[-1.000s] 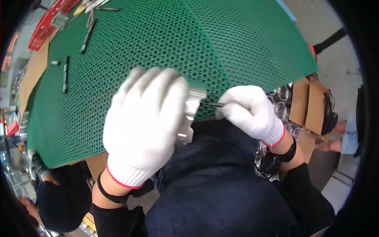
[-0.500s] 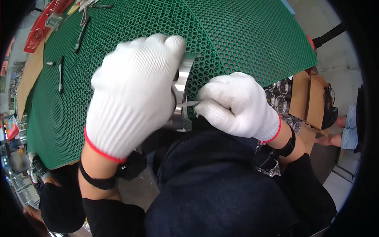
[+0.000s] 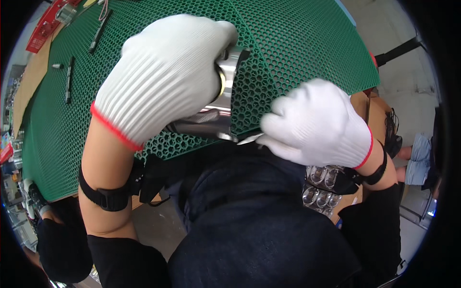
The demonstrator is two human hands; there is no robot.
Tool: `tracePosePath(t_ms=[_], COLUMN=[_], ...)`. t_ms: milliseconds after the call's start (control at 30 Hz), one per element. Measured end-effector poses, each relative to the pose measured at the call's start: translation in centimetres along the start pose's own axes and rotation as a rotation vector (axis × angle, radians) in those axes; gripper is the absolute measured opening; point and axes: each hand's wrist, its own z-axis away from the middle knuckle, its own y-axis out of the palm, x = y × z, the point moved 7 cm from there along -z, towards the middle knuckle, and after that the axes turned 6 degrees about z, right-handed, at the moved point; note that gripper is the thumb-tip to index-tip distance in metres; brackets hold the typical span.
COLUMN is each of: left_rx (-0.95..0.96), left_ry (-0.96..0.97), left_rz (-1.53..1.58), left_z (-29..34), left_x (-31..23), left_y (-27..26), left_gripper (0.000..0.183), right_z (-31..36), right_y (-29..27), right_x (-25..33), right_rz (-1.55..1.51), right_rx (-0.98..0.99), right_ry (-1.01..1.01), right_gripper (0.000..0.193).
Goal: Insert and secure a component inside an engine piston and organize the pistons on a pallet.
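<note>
- One shiny, curved metal part (image 3: 228,91) is in the left hand (image 3: 168,72), above the near edge of the green honeycomb surface (image 3: 307,48).
- The left hand's fingers are clamped on that part; the white glove hides most of them, and much of the metal too.
- The right hand (image 3: 317,125), gloved in white and somewhat blurred, has its fingers closed on a slim, pointed tool (image 3: 249,139).
- The tool's tip points left, just beside the lower corner of the metal part; whether they touch, I cannot tell.
- Towards the left side of the surface lie a dark rod (image 3: 69,79) and, just beside it, a small metal cylinder (image 3: 58,66).
- Another dark rod (image 3: 101,33) lies farther up, with a looped cord (image 3: 103,10) near its upper end.
- At the upper left, a red box (image 3: 44,31) is near a sheet of brown cardboard (image 3: 31,86).
- Below the right hand, several shiny metal pieces (image 3: 319,187) sit in rows, lower than the surface.
- Beyond the right forearm is an open brown carton (image 3: 379,110).
</note>
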Motion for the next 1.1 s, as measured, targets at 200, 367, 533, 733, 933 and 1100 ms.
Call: tracePosePath(t_ms=[200,367,533,733,933,1100], left_rx=[-0.699,-0.707,-0.611,-0.324,-0.288,-0.303], left_ry=[-0.236,-0.359,-0.326,-0.629,-0.240,0.181], left_rz=[0.908,0.711,0.867,0.951,0.732,-0.071], left_z=[10.3,16.6,15.7,17.2,7.1,4.9], left_x=[8.5,7.6,11.8,14.6,10.3,-4.3], left_y=[0.8,5.3,6.6,5.9,3.7,-0.3], left_gripper=[0.065,0.100,0.098,0.072,0.059,0.043], right_z=[4.6,2.9,0.7,5.4,5.0,6.2], right_y=[3.4,5.6,6.2,9.2,8.7,8.2], right_x=[-1.7,-0.2,0.8,0.3,-0.9,-2.7], right_rz=[-0.486,-0.841,-1.132,-1.437,-1.727,-1.496], right_rx=[-0.257,-0.221,-0.194,-0.172,-0.202,-0.265], right_ry=[0.267,0.320,0.269,0.423,0.499,0.630], right_gripper=[0.020,0.034,0.028,0.028,0.029,0.026])
